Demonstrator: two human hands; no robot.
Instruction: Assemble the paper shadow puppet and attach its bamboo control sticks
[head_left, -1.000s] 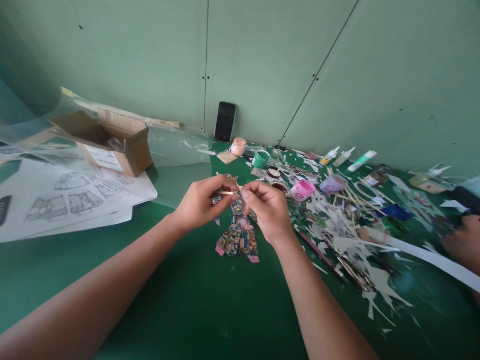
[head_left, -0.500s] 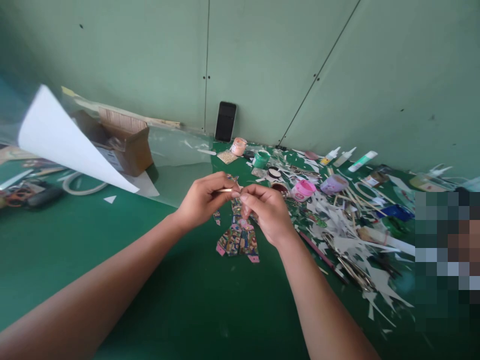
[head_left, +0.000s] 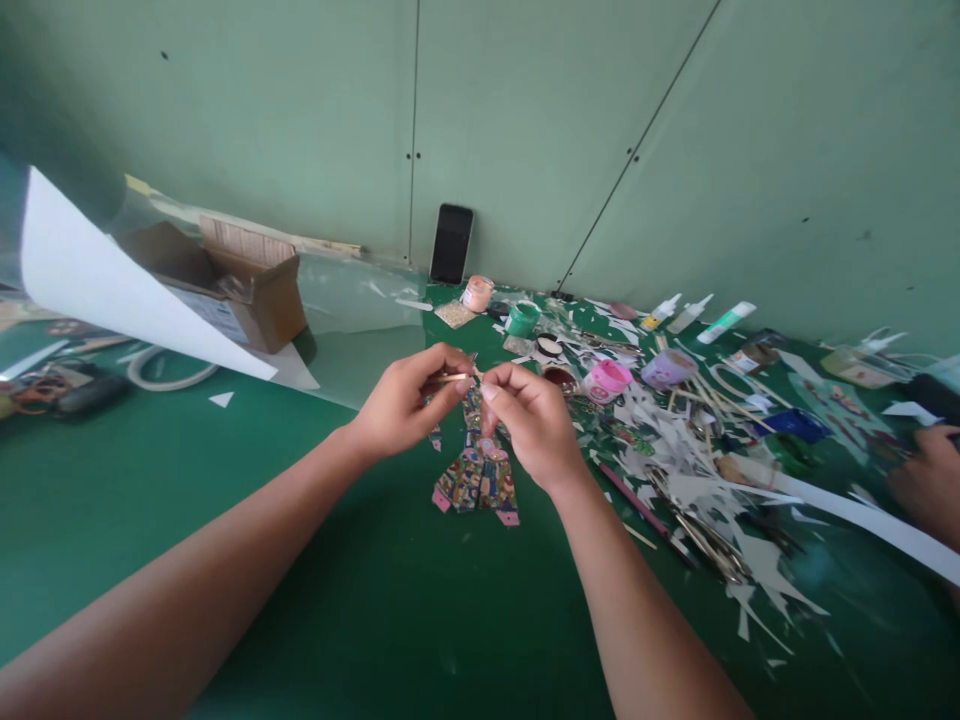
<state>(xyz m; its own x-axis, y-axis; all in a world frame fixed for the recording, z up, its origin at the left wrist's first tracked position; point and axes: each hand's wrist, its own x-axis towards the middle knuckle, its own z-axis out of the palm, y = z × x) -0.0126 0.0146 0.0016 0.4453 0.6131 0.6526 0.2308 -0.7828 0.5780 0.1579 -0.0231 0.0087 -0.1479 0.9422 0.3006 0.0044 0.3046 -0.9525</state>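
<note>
Left hand pinched a thin pale stick at frame centre, right hand brought fingertips together beside it, anything between them unclear, patterned figure lay just below on green table

The left forearm, cut off at the lower left of the frame, is bare and narrows smoothly into a bare wrist and left hand. The right forearm, cropped by the bottom edge right of centre, is equally bare, its right hand ungloved, with slender, rounded fingers.
</note>
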